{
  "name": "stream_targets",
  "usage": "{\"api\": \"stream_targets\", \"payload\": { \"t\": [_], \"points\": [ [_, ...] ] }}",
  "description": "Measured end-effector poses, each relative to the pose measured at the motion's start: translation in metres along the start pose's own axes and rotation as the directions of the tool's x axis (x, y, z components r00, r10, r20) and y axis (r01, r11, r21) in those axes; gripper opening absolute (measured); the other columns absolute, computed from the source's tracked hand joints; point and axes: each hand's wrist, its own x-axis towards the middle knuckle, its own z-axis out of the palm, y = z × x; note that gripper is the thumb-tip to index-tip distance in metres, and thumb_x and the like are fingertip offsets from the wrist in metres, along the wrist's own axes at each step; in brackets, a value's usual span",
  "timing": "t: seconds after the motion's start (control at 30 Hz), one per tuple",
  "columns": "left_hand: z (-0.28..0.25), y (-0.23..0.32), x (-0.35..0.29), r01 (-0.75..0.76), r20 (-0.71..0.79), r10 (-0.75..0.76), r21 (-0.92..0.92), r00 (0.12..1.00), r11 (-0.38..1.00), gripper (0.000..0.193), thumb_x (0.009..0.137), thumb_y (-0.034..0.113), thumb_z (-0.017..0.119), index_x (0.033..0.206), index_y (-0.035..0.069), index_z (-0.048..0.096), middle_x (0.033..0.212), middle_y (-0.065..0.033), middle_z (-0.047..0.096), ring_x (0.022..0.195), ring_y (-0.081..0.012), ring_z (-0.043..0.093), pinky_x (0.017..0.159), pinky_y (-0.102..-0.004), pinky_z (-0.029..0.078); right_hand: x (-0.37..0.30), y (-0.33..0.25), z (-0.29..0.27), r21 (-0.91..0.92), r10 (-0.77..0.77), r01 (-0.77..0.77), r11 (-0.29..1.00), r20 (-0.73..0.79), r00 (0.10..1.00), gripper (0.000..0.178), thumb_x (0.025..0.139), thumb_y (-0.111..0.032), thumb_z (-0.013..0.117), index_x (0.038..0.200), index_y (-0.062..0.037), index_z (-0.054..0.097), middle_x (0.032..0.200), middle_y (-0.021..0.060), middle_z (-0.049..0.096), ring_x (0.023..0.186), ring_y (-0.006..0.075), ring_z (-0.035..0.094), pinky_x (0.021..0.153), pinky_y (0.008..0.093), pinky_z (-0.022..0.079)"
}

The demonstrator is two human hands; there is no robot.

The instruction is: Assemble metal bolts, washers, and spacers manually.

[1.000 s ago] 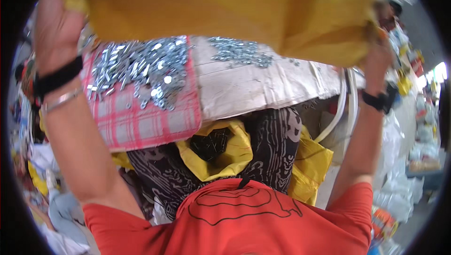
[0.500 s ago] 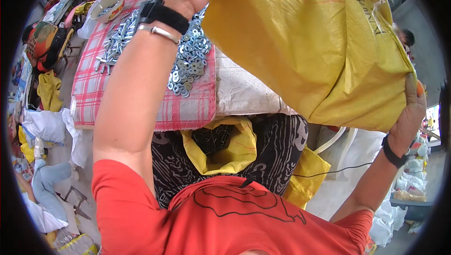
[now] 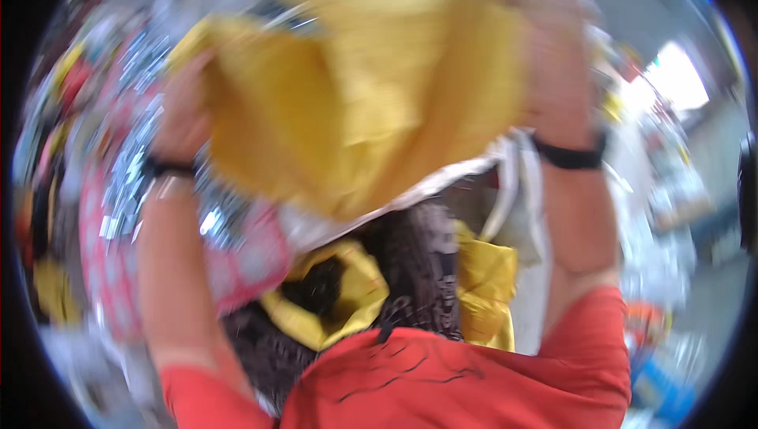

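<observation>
The yellow sack (image 3: 379,73) is held up over the near edge of the surface (image 3: 454,176); I judge it light, soft and somewhat slippery, best taken by its side edges. The left hand (image 3: 185,109) grips its left edge; the right hand (image 3: 549,42), set higher, grips the right, fingers blurred. Both forearms (image 3: 580,216) reach forward, well apart.

Head-worn fisheye, looking down, close up

Cannot make out through blur the grip of left hand (image 3: 184,111) or right hand (image 3: 549,54), single metal pieces (image 3: 126,172), or dark contents (image 3: 322,285) of lower yellow bag (image 3: 369,279); cannot follow raised yellow sack (image 3: 379,50) past upper edge.
</observation>
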Motion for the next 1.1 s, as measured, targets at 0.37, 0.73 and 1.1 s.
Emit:
{"api": "stream_targets", "payload": {
  "t": [0.37,0.73,1.1],
  "points": [
    [-0.028,0.185,-0.055,0.511,-0.195,-0.537,-0.170,0.821,0.842,0.061,0.090,0.017,0.064,0.139,-0.006,0.035,0.143,-0.0195,0.040,0.129,-0.0302,0.041,0.104,-0.0401,0.035,0.027,-0.039,0.088,-0.525,-0.090,-0.031,0.851,-0.204,0.975,0.019,0.071,-0.014,0.069,0.075,0.0046,0.066,0.072,0.0231,0.064,0.068,0.0310,0.067,0.067,0.0374,0.054],
    [0.017,0.224,-0.038,0.618,0.375,-0.728,-0.782,0.574,0.084,0.042,0.094,0.024,0.060,0.122,-0.007,0.052,0.119,-0.0144,0.059,0.108,-0.0185,0.056,0.090,-0.0313,0.044,-0.006,-0.068,0.085,-0.814,-0.061,0.285,0.507,0.296,0.953,0.040,0.068,-0.025,0.072,0.096,0.0025,0.063,0.097,0.0196,0.058,0.091,0.0339,0.061,0.078,0.0377,0.050],
    [0.003,0.246,-0.014,0.582,0.404,-0.676,-0.812,0.616,0.045,0.036,0.095,0.018,0.059,0.120,-0.006,0.055,0.116,-0.0102,0.060,0.102,-0.0177,0.058,0.090,-0.0300,0.044,-0.122,0.071,0.093,-0.470,0.282,-0.167,0.867,0.185,0.941,0.080,0.061,-0.038,0.084,0.123,0.0005,0.053,0.115,0.0240,0.056,0.107,0.0375,0.056,0.090,0.0418,0.045]
  ]
}}
